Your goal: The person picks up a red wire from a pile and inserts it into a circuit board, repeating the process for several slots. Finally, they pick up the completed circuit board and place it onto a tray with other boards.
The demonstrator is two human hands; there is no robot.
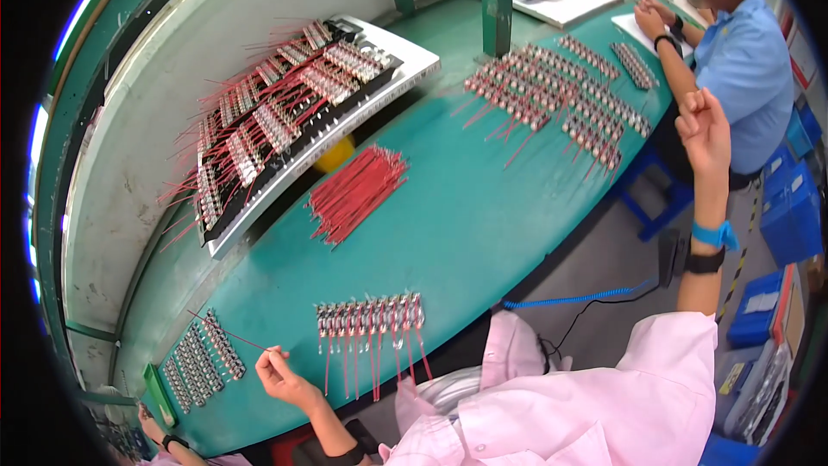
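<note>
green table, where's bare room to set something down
The table is bare between the red wire bundle, front component row and far component batch; a smaller patch, by the left hand, separates that row from the left strips. Crowded: that batch, the loaded rack.

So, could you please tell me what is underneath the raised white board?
Part of a rounded yellow object shows beneath the white board; anything farther back is covered from view.

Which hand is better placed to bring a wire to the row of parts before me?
Probably the left hand: it holds a red wire near that row; the right hand is farther away.
</note>
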